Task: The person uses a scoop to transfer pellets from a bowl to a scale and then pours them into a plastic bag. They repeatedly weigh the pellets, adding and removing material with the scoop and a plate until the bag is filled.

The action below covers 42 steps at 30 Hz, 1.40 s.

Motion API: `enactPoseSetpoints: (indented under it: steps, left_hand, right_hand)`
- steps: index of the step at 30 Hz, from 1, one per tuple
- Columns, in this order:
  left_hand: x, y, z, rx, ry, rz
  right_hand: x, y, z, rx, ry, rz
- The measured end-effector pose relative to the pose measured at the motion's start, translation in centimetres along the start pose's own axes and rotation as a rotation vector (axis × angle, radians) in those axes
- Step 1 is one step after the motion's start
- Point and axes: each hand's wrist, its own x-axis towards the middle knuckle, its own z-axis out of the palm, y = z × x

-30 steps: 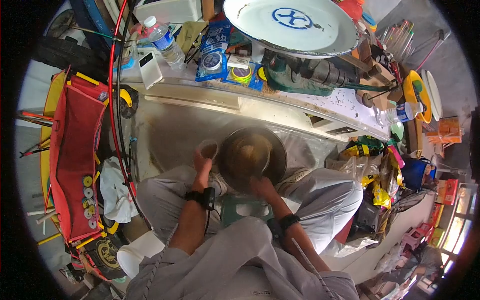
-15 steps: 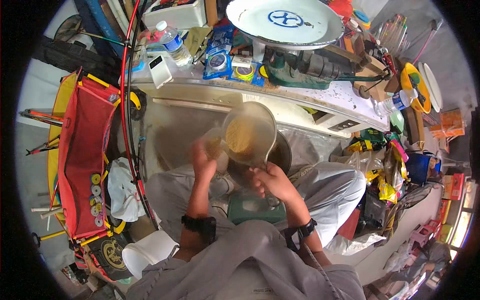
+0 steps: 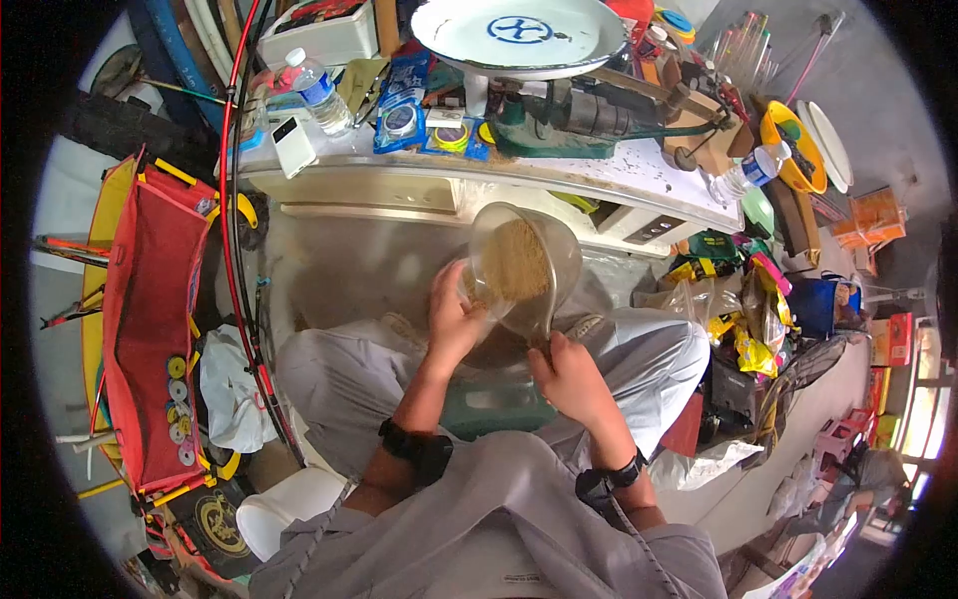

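My right hand is closed round the handle of a round, see-through sieve. A heap of tan powder lies in it. Against the sieve's left rim, my left hand curls round what looks like a small clear cup with some brown powder at its mouth; its outline is partly blurred. Below the sieve, between my legs, a dark bowl is mostly hidden. A green box-like base sits nearer my body.
A low bench ahead carries a white-pan scale, a water bottle and a white phone. Red and black rods stand at left beside a red bag. Bags and packets crowd the right.
The sieve has moved right, and my left hand with the cup has come from apart on the left to its rim. The view has shifted slightly.
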Motion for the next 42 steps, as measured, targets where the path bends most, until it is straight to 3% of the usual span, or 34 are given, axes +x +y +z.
enactPoseSetpoints:
  steps: [2, 9, 35, 39, 42]
  left_hand:
    - [0.0, 1.1, 0.1, -0.189, -0.034, -0.127]
    - [0.2, -1.3, 1.3, 0.011, -0.064, 0.017]
    - [0.6, -3.8, 2.3, -0.166, -0.131, -0.264]
    - [0.9, -3.6, 2.0, -0.131, -0.130, -0.185]
    - [1.0, -3.2, 2.0, -0.168, -0.146, -0.306]
  right_hand:
    - [-0.5, 0.0, -0.2, -0.044, 0.027, -0.018]
    - [-1.1, 1.4, 0.2, -0.207, 0.050, -0.124]
    - [-0.8, 2.0, 1.7, -0.393, 0.095, -0.148]
    - [-0.9, 1.9, 1.5, -0.385, 0.084, -0.140]
    - [-0.9, 2.2, 1.6, -0.385, 0.080, -0.150]
